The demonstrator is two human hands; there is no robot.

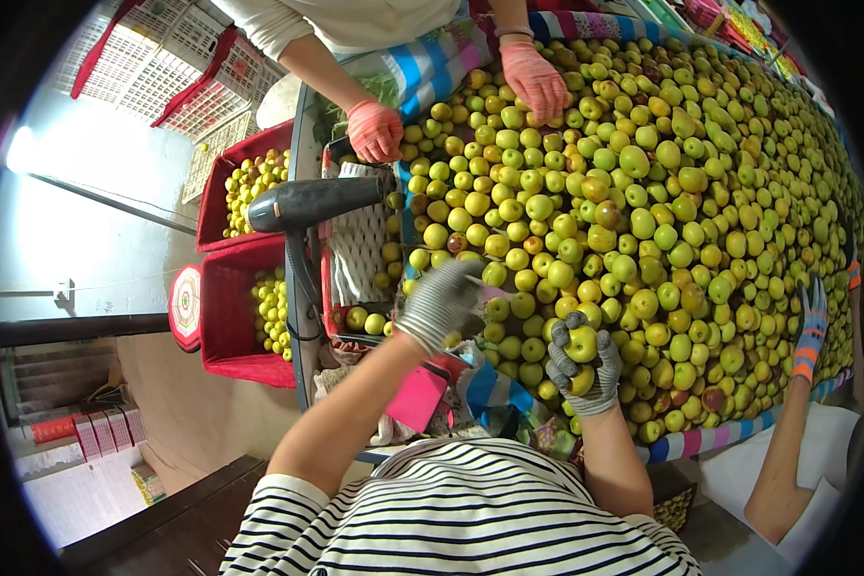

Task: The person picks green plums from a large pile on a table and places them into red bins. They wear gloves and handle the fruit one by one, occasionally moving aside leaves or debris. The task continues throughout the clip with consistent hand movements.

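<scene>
My right hand [597,386], in a grey knit glove with dark finger coating, is curled around two small round green fruits [581,344], which look like jujubes or little apples. To its left is my left hand [442,302] in a grey striped glove, smeared by motion over the near left corner of the fruit heap [634,259]. Beside its fingertips is a small pale pink piece [492,292]; whether the fingers hold it I cannot tell. The heap of green and yellow fruits, some with brown patches, covers the table to the right.
A dark hair dryer [307,204] lies over a crate with white foam netting [355,240]. Red-lined baskets [245,322] of fruit stand left. Across the table, a person's pink gloves [535,82] touch the fruit; another person's grey-orange glove [811,331] is at right.
</scene>
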